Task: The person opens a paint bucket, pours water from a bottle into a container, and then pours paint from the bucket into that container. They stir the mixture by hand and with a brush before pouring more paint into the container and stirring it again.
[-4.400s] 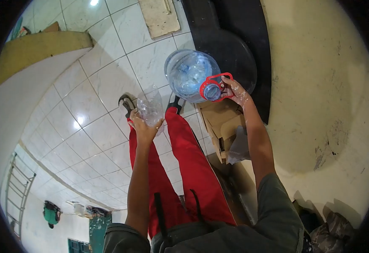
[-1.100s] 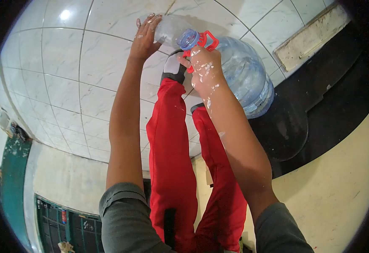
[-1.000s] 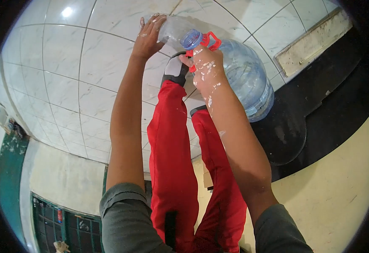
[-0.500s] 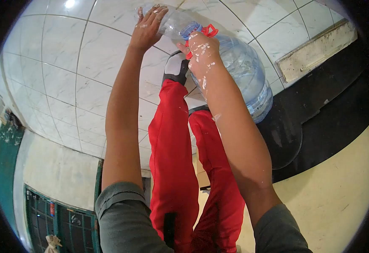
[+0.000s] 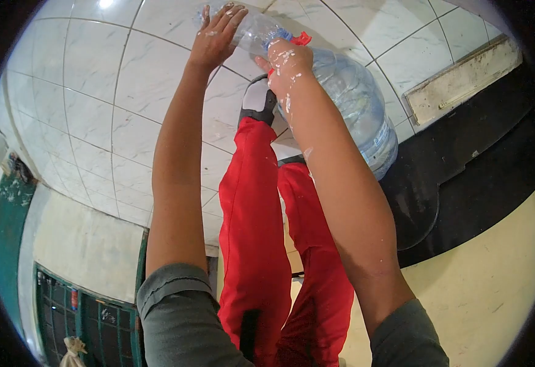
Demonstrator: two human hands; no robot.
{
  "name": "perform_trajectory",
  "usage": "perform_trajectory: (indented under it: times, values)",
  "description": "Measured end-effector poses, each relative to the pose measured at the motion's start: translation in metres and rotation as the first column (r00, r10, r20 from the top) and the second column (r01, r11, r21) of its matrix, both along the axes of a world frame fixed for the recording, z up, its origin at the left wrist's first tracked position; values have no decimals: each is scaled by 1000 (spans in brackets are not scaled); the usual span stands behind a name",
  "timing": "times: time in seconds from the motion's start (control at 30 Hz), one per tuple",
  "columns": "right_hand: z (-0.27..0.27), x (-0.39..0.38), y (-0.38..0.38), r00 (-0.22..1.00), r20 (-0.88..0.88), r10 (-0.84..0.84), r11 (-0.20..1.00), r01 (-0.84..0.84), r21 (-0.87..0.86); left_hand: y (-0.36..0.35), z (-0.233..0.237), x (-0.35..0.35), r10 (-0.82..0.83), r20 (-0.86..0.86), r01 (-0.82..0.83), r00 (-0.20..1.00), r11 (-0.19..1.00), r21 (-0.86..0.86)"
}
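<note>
R hand fisted on red handle of big jug; L hand wraps small clear bottle, fingers loosely spread.

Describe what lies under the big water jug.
Under the jug, white floor tiles and the edge of a black mat show; the patch right beneath it is covered.

Bluish clear jug with red handle, clear bottle, red trousers, white grey-veined tiles.
</note>
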State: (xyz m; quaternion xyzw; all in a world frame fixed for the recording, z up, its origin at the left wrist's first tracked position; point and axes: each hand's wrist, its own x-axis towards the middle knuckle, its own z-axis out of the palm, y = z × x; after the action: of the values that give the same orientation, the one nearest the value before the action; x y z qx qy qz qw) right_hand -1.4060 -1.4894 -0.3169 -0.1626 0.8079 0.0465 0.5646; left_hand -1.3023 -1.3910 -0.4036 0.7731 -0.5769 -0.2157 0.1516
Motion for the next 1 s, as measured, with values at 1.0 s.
perform_trajectory:
  times: [1.0]
  values:
    - [18, -26, 7, 990, 117, 79, 996, -73, -58, 4, 6, -15, 77, -142, -92, 987, 990, -105]
